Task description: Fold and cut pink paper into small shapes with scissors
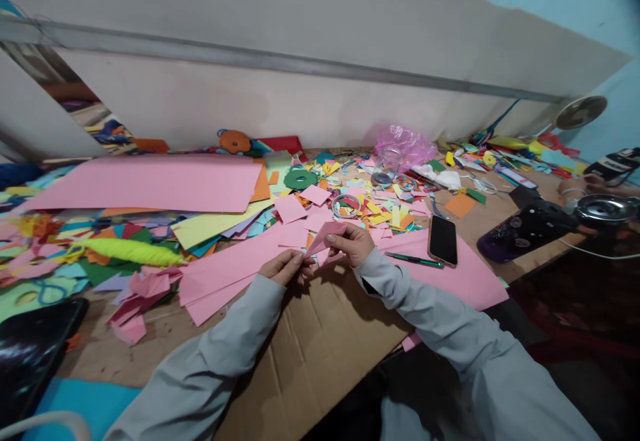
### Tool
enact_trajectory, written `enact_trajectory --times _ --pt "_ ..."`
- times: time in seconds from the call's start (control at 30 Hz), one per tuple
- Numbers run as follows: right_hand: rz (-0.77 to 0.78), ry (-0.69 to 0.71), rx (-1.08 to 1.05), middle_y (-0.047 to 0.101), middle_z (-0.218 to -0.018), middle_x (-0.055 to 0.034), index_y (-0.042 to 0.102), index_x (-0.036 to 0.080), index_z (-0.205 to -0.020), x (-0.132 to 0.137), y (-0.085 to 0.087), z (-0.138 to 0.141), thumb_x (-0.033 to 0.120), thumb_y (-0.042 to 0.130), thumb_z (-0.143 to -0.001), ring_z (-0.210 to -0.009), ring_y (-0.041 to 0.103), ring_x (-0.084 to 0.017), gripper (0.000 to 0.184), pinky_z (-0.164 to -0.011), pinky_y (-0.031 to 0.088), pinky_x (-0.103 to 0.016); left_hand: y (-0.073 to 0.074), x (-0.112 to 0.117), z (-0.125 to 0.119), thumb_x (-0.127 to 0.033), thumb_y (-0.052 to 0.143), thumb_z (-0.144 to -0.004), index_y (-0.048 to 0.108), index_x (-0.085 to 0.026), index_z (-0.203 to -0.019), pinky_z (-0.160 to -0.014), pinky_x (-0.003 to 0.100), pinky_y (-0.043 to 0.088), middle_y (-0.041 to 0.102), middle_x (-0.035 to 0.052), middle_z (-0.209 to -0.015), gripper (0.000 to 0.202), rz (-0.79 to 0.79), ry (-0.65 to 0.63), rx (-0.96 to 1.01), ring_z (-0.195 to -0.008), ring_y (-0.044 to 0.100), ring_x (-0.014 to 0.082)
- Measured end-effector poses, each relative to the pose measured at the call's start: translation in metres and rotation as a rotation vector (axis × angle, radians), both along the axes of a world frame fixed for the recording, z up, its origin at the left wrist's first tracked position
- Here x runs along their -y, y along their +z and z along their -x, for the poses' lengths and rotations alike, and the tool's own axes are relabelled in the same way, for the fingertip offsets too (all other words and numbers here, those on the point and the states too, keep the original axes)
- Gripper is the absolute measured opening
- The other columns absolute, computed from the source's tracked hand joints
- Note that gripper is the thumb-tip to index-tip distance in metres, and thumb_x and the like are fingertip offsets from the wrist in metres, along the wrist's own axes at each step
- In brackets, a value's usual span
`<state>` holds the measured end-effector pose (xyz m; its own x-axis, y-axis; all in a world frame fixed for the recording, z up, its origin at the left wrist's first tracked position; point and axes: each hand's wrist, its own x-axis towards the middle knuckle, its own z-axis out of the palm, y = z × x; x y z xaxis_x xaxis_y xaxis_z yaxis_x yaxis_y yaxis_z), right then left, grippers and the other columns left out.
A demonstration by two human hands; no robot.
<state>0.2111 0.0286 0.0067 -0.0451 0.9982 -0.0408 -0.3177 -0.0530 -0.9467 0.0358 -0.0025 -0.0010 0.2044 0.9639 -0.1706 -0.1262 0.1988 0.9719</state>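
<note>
A small folded piece of pink paper (324, 236) is held up between my two hands, over the near edge of the pink sheets. My right hand (353, 244) pinches its upper right side between thumb and fingers. The fingers of my left hand (289, 268) are closed on its lower left corner. Beneath my hands lies a piece of brown cardboard (310, 354). Long pink paper strips (225, 264) spread out to the left of my left hand. Right of my right hand, a green pen (414, 260) rests on a larger pink sheet (465, 278).
A phone (443, 240) lies right of the pen. Colourful paper scraps, a tape roll (346, 206) and a glass jar (389, 161) cover the back. A big pink sheet (145, 181) lies at left, above a yellow yarn bundle (133, 252). Another person's hand (595, 184) is at far right.
</note>
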Motion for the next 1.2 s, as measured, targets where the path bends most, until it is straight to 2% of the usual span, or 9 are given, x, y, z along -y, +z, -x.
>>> enact_trajectory --times 0.17,0.37,0.47,0.63,0.73,0.83,1.0,1.13,1.2 --pt "0.013 0.002 -0.022 0.062 -0.052 0.0050 0.064 0.016 -0.065 0.001 0.001 0.001 0.046 0.087 -0.041 -0.040 0.053 -0.008 0.045 -0.044 0.047 -0.023 0.003 -0.001 0.000 -0.059 0.077 -0.059 0.068 -0.015 -0.071 -0.050 0.022 0.043 0.066 0.0015 -0.058 0.046 0.033 -0.011 0.040 -0.047 0.054 0.0089" --pt "0.003 0.010 -0.016 0.062 -0.052 0.0053 0.065 0.016 -0.066 0.001 -0.001 0.001 0.046 0.087 -0.042 -0.040 0.053 -0.008 0.044 -0.044 0.047 -0.023 0.000 0.000 -0.001 -0.058 0.076 -0.061 0.066 -0.016 -0.071 -0.051 0.023 0.044 0.066 0.0014 -0.059 0.043 0.013 -0.017 0.009 -0.049 0.055 0.0108" --pt "-0.016 0.015 -0.006 0.063 -0.054 0.0044 0.065 0.016 -0.067 0.001 -0.003 0.001 0.046 0.086 -0.045 -0.041 0.054 -0.009 0.043 -0.045 0.048 -0.024 -0.004 0.000 -0.003 -0.055 0.074 -0.064 0.065 -0.017 -0.071 -0.052 0.022 0.043 0.065 0.0004 -0.059 0.040 -0.055 0.013 -0.005 -0.053 0.056 0.0115" --pt "-0.043 0.008 0.016 0.061 -0.054 0.0044 0.064 0.016 -0.068 0.002 -0.001 0.000 0.044 0.086 -0.048 -0.043 0.055 -0.009 0.040 -0.047 0.051 -0.026 -0.011 -0.001 -0.004 -0.054 0.062 -0.073 0.065 -0.019 -0.072 -0.057 0.024 0.044 0.064 -0.0001 -0.062 0.034 -0.239 0.115 -0.231 -0.057 0.056 0.0134" --pt "-0.048 0.014 0.032 0.060 -0.053 0.0046 0.063 0.016 -0.067 0.006 0.001 0.002 0.043 0.085 -0.050 -0.043 0.055 -0.010 0.039 -0.048 0.051 -0.026 -0.012 0.000 -0.005 -0.054 0.055 -0.078 0.067 -0.020 -0.076 -0.055 0.023 0.041 0.066 0.0006 -0.066 0.036 -0.278 0.118 -0.330 -0.056 0.054 0.0128" --pt "-0.057 0.065 0.058 0.063 -0.059 0.0031 0.065 0.017 -0.074 0.011 0.000 0.006 0.043 0.083 -0.055 -0.046 0.057 -0.011 0.037 -0.050 0.052 -0.027 -0.012 0.001 -0.006 -0.052 0.057 -0.077 0.066 -0.019 -0.078 -0.051 0.022 0.039 0.065 -0.0006 -0.063 0.034 -0.292 0.113 -0.329 -0.054 0.053 0.0121" --pt "-0.060 0.141 0.100 0.066 -0.066 0.0004 0.068 0.016 -0.079 0.019 -0.004 0.010 0.040 0.084 -0.058 -0.058 0.060 -0.013 0.035 -0.059 0.051 -0.027 -0.013 0.000 -0.003 -0.046 0.060 -0.076 0.063 -0.019 -0.066 -0.048 0.020 0.032 0.051 -0.0052 -0.049 0.029 -0.384 0.125 -0.396 -0.047 0.042 0.0093" --pt "-0.006 0.294 0.093 0.068 -0.068 -0.0018 0.068 0.014 -0.076 0.020 -0.004 0.010 0.039 0.084 -0.058 -0.061 0.060 -0.013 0.034 -0.060 0.049 -0.026 -0.020 -0.001 -0.002 -0.044 0.057 -0.077 0.063 -0.019 -0.066 -0.047 0.021 0.031 0.049 -0.0050 -0.050 0.028 -0.416 0.066 -0.387 -0.047 0.040 0.0094" --pt "0.005 0.250 0.081 0.065 -0.064 -0.0008 0.066 0.014 -0.072 0.016 -0.005 0.009 0.040 0.083 -0.058 -0.058 0.058 -0.012 0.035 -0.057 0.047 -0.024 -0.024 -0.001 -0.002 -0.045 0.057 -0.076 0.065 -0.018 -0.068 -0.048 0.021 0.031 0.050 -0.0042 -0.051 0.029 -0.404 0.040 -0.383 -0.048 0.042 0.0099"
